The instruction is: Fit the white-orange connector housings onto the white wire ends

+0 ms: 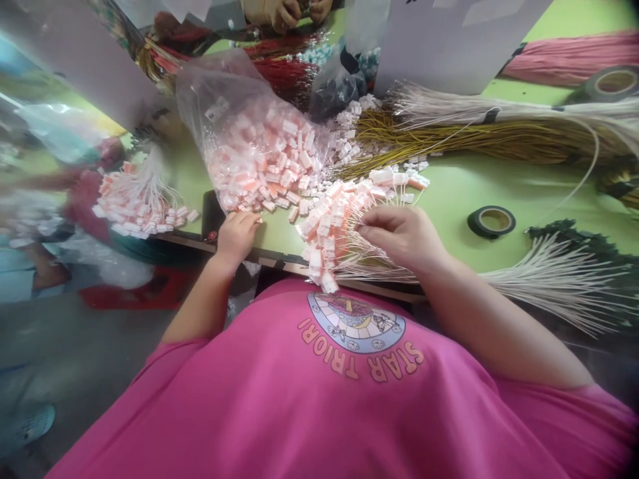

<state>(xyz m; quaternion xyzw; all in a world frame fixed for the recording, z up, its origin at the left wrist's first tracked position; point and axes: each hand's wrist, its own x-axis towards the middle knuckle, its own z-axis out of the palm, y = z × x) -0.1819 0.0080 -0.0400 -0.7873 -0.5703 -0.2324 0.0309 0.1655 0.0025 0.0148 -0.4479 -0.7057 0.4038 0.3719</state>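
My left hand rests at the table's front edge, just below the clear plastic bag. Its fingertips are pinched together; what they hold, if anything, is too small to make out. My right hand is closed, thumb against forefinger, on a thin white wire in a bundle. Left of it lies a heap of white-and-orange connectors fixed to the wire ends. The bundle's white wires pass under my right forearm and fan out at the right. Loose pink-looking connectors fill the plastic bag and spill from its mouth.
A black tape roll lies on the green table. Behind are yellow wires and tied white wires. Another connector bundle hangs at the left edge. Across the table, a co-worker's hands are at work. Grey partitions stand behind.
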